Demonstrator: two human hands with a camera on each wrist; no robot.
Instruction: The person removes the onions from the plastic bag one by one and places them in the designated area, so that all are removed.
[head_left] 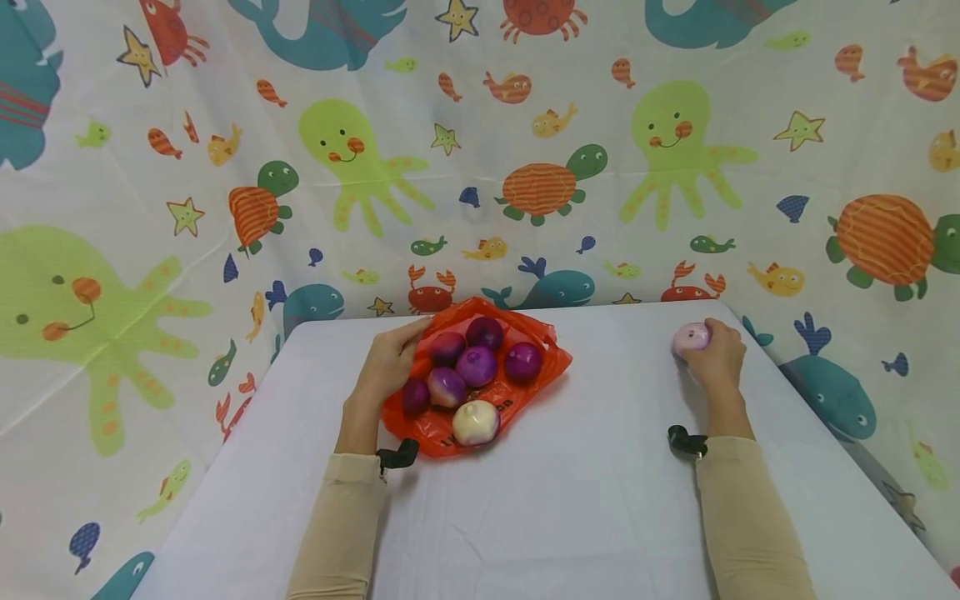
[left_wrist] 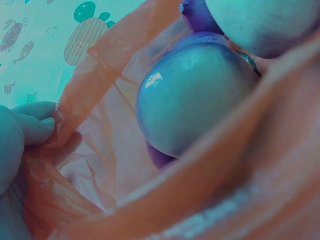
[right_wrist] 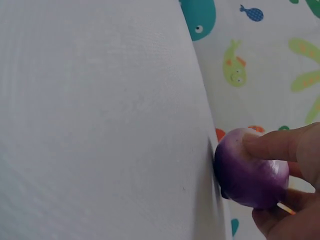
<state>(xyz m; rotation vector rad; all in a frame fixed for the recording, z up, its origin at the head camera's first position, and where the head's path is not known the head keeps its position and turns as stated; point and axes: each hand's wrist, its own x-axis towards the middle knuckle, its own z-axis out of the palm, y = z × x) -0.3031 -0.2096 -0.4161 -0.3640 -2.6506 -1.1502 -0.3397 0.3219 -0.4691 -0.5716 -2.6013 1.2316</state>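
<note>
Orange-red plastic makes up the bag (head_left: 554, 360), which lies just right of the left hand (head_left: 386, 363), its mouth spread upward and one crumpled corner pointing right, away from that hand. The left hand pinches the rim on the bag's near-left side, thumb and fingers closed on the thin film. Seven onions sit in the bag, right of this grip: six purple ones (head_left: 477, 367) in a cluster and one whitish onion (head_left: 476, 423) lower down, nearest the forearm, its tip tilted up and a little left. Well to the right of the bag, the right hand (head_left: 718, 358) grips a purple-and-white onion (head_left: 688, 337), opened only as wide as the onion's body. The thumb presses the pale patch on top while fingers curl round the opposite side. This onion is nearly round, so its long axis is hard to tell; a small dark nub at its lower edge points away from the palm, toward the white tabletop (right_wrist: 110, 125). Whether the onion touches that surface cannot be told.
</note>
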